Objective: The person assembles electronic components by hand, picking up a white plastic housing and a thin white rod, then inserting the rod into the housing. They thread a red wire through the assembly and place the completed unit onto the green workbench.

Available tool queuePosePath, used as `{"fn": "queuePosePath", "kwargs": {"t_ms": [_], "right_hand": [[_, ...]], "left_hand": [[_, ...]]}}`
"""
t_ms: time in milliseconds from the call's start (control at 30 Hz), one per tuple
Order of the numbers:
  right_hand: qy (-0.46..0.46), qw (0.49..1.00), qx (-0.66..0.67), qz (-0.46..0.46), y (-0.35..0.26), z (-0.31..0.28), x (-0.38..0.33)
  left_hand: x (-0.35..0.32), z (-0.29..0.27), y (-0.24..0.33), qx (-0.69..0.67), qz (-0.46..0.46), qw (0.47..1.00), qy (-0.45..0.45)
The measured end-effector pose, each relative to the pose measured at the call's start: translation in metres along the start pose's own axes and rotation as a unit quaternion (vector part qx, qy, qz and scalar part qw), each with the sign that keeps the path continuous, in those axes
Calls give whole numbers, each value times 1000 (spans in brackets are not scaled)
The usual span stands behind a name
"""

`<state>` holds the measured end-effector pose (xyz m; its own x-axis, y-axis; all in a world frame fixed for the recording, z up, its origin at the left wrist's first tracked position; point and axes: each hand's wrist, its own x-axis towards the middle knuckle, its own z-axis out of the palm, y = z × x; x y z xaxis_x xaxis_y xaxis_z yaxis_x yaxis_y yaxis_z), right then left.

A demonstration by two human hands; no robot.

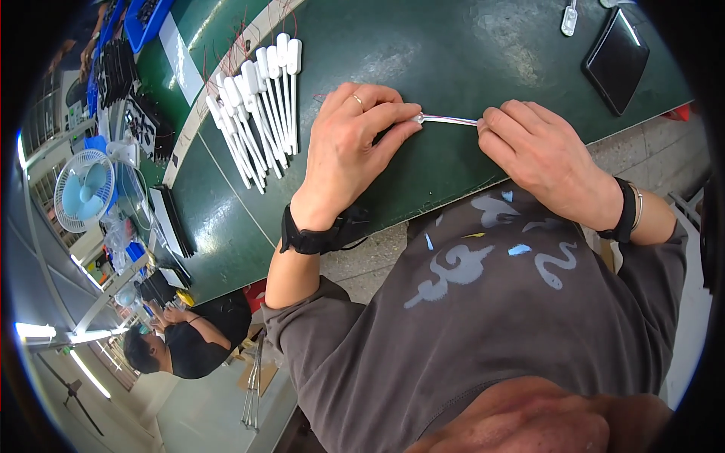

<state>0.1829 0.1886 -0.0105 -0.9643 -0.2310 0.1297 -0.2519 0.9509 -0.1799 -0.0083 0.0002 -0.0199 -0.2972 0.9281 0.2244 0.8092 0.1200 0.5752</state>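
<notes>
Evidently, in the head view, both hands are engaged with one object. The slim white strip, with reddish and bluish lines along it, lies directly between the left hand and the right hand. Its long axis runs crosswise, from hand to hand, dipping slightly toward the right. The visible span appears straight and close to taut; neither hand is nearer, since each has an end.

The left hand pinches a small pale end piece between thumb and forefinger tips. The right hand grasps the other end with bunched fingers, which conceal that end; its form cannot be determined. The strip spans above the green table, near the edge on the wearer's side; whether it touches the surface cannot be told.

Left of the left hand, apart from it, white sticks with broad heads lie in a loose row, heads pointing away from the wearer, stems toward the wearer. Thin red wires show beyond the heads. Beyond the right hand and to its right lies a black flat device, with a small white piece farther out, near its left side. Neither is touched.
</notes>
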Motion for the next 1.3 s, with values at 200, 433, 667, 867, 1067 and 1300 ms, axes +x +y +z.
{"fn": "queuePosePath", "kwargs": {"t_ms": [200, 433, 667, 867, 1067, 1300], "right_hand": [[36, 999, 35, 0, 0, 7, 14], [72, 997, 20, -11, -4, 20, 22], [48, 999, -13, 4, -13, 16, 25], [30, 999, -36, 4, -15, 15, 25], [18, 999, -44, 5, -16, 14, 27], [10, 998, -57, 3, -17, 12, 28]], "left_hand": [[1, 0, -4, 1, 15, 1000, 4], [2, 1, -6, 2, 27, 1000, 9], [-2, -6, -11, -43, -23, 999, 20], [-5, -11, -17, -14, -20, 1000, 11], [-5, -11, -11, 44, -7, 999, 23], [-7, -9, -7, 48, -12, 999, 17]]}}
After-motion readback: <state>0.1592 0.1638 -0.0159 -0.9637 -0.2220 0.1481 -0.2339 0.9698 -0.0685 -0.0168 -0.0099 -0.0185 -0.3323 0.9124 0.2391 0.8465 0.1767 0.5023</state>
